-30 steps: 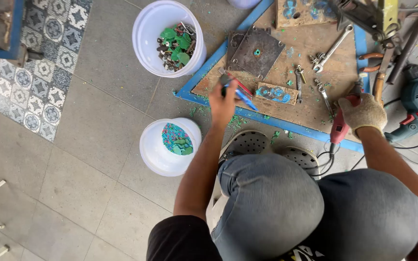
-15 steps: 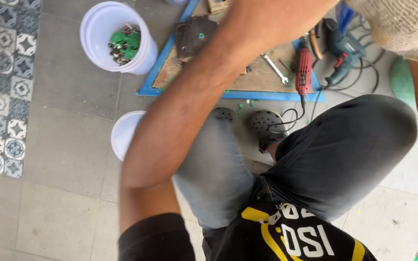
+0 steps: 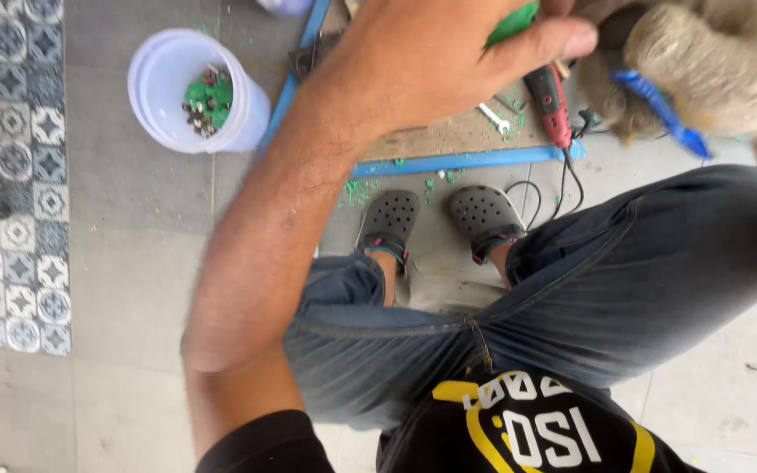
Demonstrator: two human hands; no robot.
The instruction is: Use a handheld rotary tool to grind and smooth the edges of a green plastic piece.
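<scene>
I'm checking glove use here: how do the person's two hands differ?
The left hand is bare; the right hand wears a thick beige work glove. The left hand pinches a green piece between thumb and fingers; the right hand grips a blue-handled tool. Both are raised close to the camera, side by side, above the blue-edged board.

glove [image 3: 729, 61]: rough beige knitted cloth
bucket [image 3: 168, 96]: smooth, glossy white plastic
board [image 3: 457, 136]: worn matt wood
clogs [image 3: 484, 215]: matt grey perforated rubber
floor [image 3: 124, 263]: matt grey tile
</scene>
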